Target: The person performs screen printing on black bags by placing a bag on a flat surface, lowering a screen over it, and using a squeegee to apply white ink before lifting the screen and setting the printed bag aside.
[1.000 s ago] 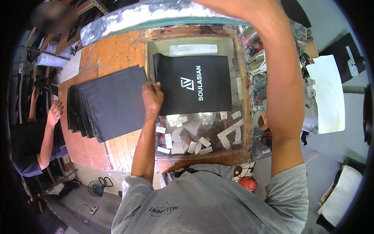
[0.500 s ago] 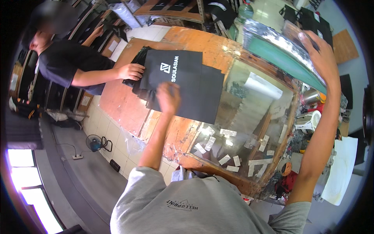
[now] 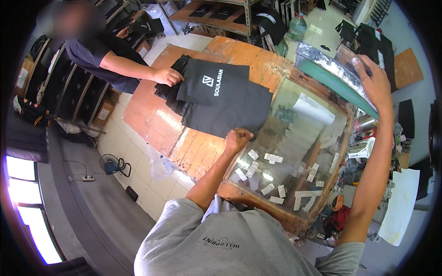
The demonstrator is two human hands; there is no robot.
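My left hand is closed on the near edge of a black fabric piece, at the border between the wood and the glass. Another black piece with a white print lies to its far left, overlapping a dark stack. My right hand grips the raised end of a screen-printing frame with a green face, tilted up over the table's far right side. A co-worker's hand rests on the stack's left edge.
The wooden table has a glass panel with several whitish tape strips and a white sheet roll. A white container and other supplies crowd its right side. Shelves stand behind; a fan sits at lower left.
My left hand has moved right and nearer, from above the printed piece to the near edge of the black fabric, and closed on it. My right hand still holds the frame up.
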